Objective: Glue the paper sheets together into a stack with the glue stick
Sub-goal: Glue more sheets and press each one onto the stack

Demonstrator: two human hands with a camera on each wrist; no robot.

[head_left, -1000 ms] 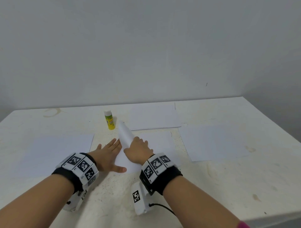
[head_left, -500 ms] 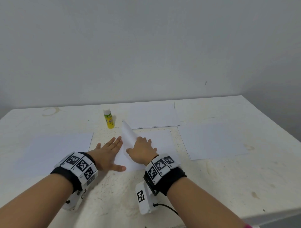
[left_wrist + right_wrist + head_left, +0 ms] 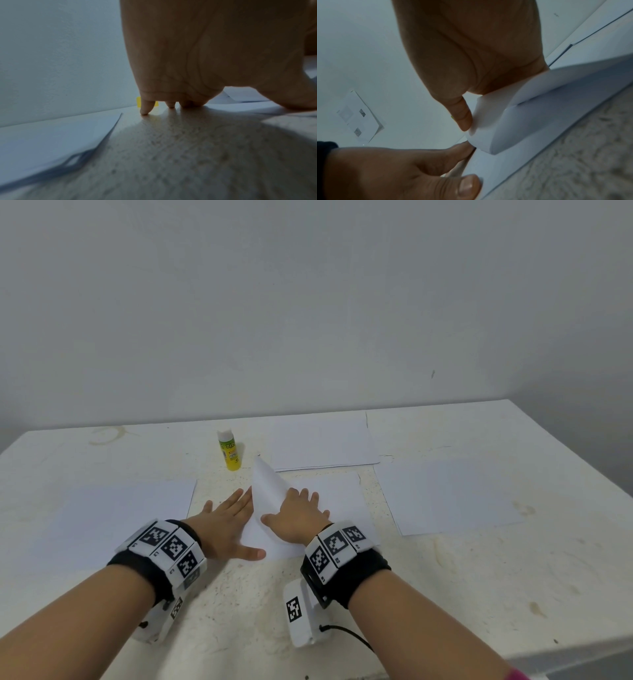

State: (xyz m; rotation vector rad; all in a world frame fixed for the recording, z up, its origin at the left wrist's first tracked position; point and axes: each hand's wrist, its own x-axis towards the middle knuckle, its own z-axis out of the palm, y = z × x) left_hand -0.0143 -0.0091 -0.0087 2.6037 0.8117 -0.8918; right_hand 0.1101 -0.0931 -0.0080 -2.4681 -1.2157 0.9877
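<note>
**Hands on a curled sheet**

Curled paper sheet (image 3: 270, 494) under flat, spread right hand (image 3: 297, 517), long axis running away toward upright glue stick (image 3: 230, 450). Left hand (image 3: 224, 520) flat, fingers straight, thumb on sheet's left edge, on table (image 3: 479, 577).

Layout on the worktop (image 3: 479, 594): glue stick (image 3: 230, 451) upright at centre rear; rear sheets (image 3: 322, 443) to its right; left sheet (image 3: 113, 508) and right sheet (image 3: 452, 494) at either side; central folded sheet (image 3: 270, 491) between them, under both hands, left hand (image 3: 222, 525) beside right hand (image 3: 298, 517).
</note>
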